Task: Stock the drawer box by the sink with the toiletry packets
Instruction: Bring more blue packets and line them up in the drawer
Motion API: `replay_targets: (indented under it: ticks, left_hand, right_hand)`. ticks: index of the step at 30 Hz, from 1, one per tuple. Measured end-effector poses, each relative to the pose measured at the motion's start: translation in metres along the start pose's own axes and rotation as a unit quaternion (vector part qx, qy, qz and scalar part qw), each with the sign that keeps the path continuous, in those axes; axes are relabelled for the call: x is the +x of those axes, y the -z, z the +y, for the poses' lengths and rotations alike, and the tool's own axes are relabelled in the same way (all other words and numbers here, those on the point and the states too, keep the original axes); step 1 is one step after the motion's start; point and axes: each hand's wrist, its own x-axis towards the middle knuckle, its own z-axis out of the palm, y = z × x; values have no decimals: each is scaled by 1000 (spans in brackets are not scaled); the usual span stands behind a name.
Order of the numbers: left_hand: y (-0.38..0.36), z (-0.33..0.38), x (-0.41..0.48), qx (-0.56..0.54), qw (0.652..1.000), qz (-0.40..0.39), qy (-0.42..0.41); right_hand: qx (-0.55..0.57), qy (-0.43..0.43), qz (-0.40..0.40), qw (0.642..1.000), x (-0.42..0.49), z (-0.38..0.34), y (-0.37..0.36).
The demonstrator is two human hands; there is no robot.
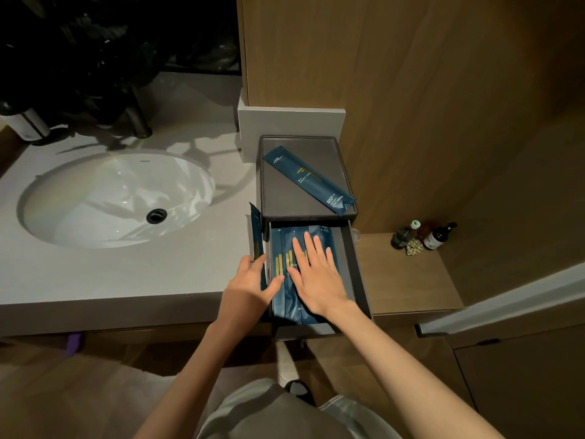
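Note:
A dark drawer box (346,172) stands on the counter to the right of the sink, its drawer (357,274) pulled out toward me. Several dark blue packets with gold print (280,258) lie side by side in the drawer. My right hand (316,274) rests flat on them, fingers spread. My left hand (250,280) grips one blue packet (255,236) held upright at the drawer's left wall. A long blue packet (308,180) lies diagonally on the box's top tray.
A white oval sink (117,198) is set in the grey counter (126,280) to the left, with a tap and dark plant behind. A lower wooden shelf (408,280) to the right bears small bottles (438,236). Wooden wall panels rise behind.

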Motion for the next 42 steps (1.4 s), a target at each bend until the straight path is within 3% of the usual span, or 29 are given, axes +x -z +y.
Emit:
replay_targets:
  ticks: [24,42]
  left_hand:
    - [-6,-3,-4,-9,997,51,-55]
    - [-7,-1,-5,-40,997,60,-39]
  right_hand:
    - [-48,-14,4,999,-3,22,0]
    - [2,4,-23,1000,-2,19,9]
